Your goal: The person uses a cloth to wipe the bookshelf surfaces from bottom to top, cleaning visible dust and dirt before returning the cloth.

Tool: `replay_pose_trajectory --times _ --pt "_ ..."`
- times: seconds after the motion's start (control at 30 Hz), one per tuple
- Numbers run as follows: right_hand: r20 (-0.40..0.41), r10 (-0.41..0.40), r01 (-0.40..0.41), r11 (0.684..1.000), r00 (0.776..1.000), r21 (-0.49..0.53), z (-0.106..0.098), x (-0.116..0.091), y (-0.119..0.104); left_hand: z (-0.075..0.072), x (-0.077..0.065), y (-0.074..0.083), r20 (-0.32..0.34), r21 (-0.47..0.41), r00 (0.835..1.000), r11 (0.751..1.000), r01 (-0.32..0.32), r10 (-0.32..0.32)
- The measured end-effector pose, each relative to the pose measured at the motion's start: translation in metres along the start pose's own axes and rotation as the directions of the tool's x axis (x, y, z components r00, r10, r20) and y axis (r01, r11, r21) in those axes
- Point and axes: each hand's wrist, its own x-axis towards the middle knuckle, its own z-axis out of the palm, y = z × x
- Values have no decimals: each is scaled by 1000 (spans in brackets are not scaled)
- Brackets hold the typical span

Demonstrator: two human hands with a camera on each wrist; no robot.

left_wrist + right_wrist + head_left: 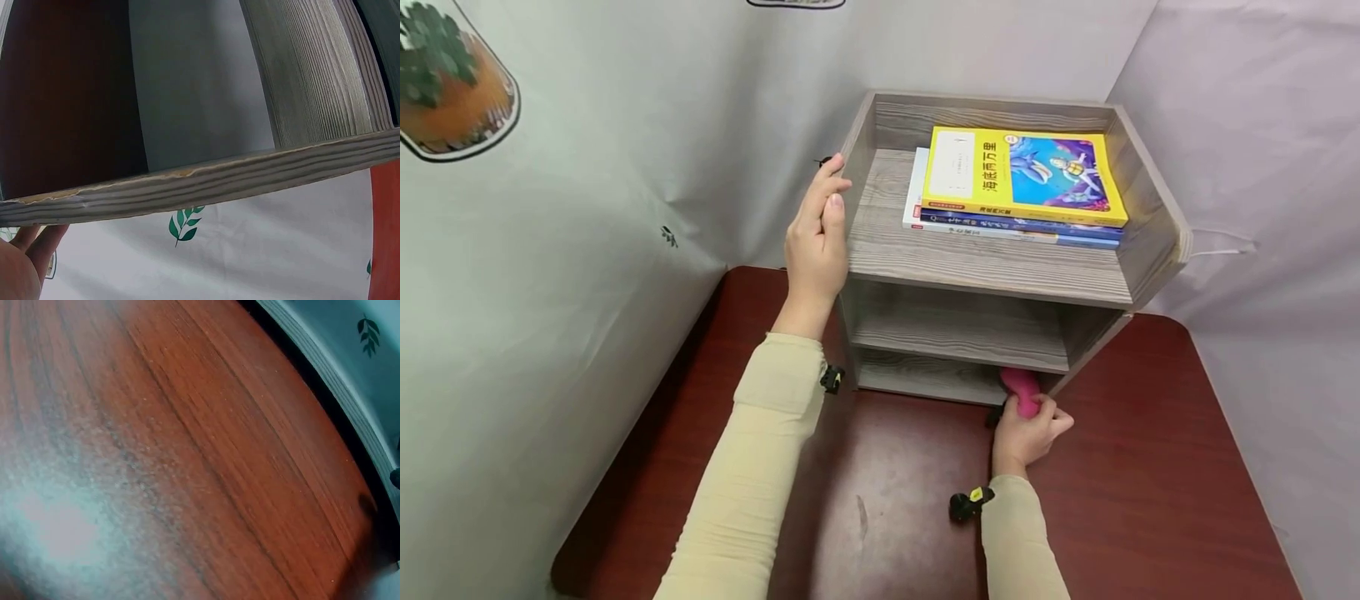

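A grey wood-grain shelf unit (985,277) stands on the table. My left hand (816,242) rests against its left side panel, fingers extended near the top edge. In the left wrist view, the fingers (47,247) touch the outer face of a grey panel (206,184). Low at the unit's front right, my right hand (1028,433) grips a pink object (1021,383) with a rounded end and a narrower middle, like a small dumbbell. Its upper end reaches the opening of the lowest compartment; the fingers cover part of it. The right wrist view does not show the pink object.
Several stacked books, a yellow one (1026,175) uppermost, lie on the unit's top tray. Below is a middle shelf (958,325). The dark red table (1165,467) extends on both sides and in front. White cloth walls (625,208) enclose the back and sides.
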Motion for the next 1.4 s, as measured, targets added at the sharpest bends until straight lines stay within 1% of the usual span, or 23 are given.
replay_pose_trajectory --times 0.13,0.3,0.43,0.57,0.63,0.67,0.73,0.77,0.83,0.9,0.97,1.0,1.07,1.13,1.2,1.4 --pt "-25 -50 50 999 998 -9 0 1 4 1 0 2 0 -5 1000 1000 -2 2" --pt "-44 -134 133 990 990 -39 0 1 7 2 1 4 33 -2 999 1000 -18 19" --pt "-37 -182 179 981 983 -70 -2 2 8 3 1 5 46 -2 998 999 -41 41" --pt "-23 -210 207 974 977 -97 -2 5 10 3 1 5 64 -9 997 999 -39 40" --pt "-2 -247 244 962 969 -126 -2 5 12 3 1 5 79 -13 996 999 -31 32" --pt "14 -278 277 950 961 -143 -2 5 13 2 1 5 85 -13 996 1000 -26 27" --pt "44 -360 362 916 932 -172 -2 4 17 0 1 4 91 -7 996 1000 -18 18" --pt "60 -409 413 891 911 -188 -2 3 19 -2 0 3 93 -1 996 1000 -10 10" --pt "81 -509 514 832 857 -207 -2 1 24 -5 -1 2 92 10 996 1000 -1 0" --pt "96 -581 587 780 808 -217 -3 0 27 -8 -1 1 91 20 996 1000 3 -5" --pt "112 -628 635 738 770 -230 -4 -2 28 -9 0 1 90 27 996 1000 11 -14" --pt "119 -643 651 722 756 -236 -4 -2 27 -9 0 1 87 27 996 1000 12 -14" --pt "143 -660 672 697 738 -252 -5 -3 25 -10 0 1 83 30 996 999 17 -19" --pt "172 -665 684 677 727 -272 -5 -3 21 -10 0 2 81 31 996 999 23 -26" --pt "204 -664 693 661 719 -289 -5 -2 17 -9 0 3 78 29 997 999 23 -25" --pt "300 -639 706 631 708 -321 -10 2 6 -7 0 5 80 22 997 1000 19 -21"
